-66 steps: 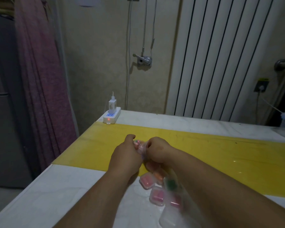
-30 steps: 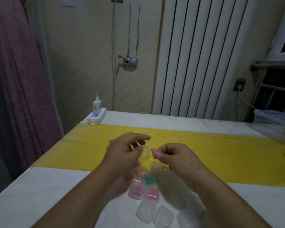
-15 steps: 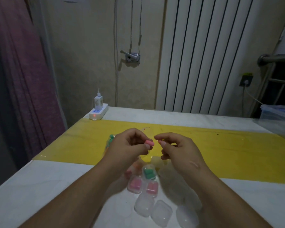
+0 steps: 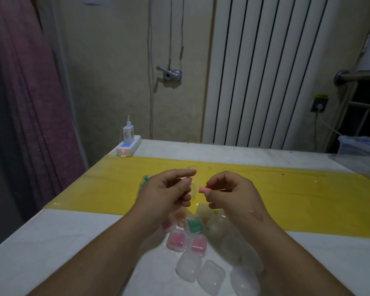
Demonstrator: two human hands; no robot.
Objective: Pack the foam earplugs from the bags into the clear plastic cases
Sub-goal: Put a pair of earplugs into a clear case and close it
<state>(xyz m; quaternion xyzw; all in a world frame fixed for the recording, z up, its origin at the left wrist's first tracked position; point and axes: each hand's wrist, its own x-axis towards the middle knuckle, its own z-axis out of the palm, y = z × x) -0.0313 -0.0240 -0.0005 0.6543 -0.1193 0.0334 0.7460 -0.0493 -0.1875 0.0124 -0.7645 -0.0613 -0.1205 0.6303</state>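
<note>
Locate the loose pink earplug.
Head view, centre: the pink earplug is pinched in the right hand, just right of the clear case held by the left hand.

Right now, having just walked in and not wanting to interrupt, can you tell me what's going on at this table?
A person is packing foam earplugs into small clear cases. The right hand pinches a pink earplug and holds it just beside the open clear case gripped in the left hand; it is not yet inside. On the table beneath lie pink-filled cases, a green-filled case, and empty cases nearer the person.
</note>
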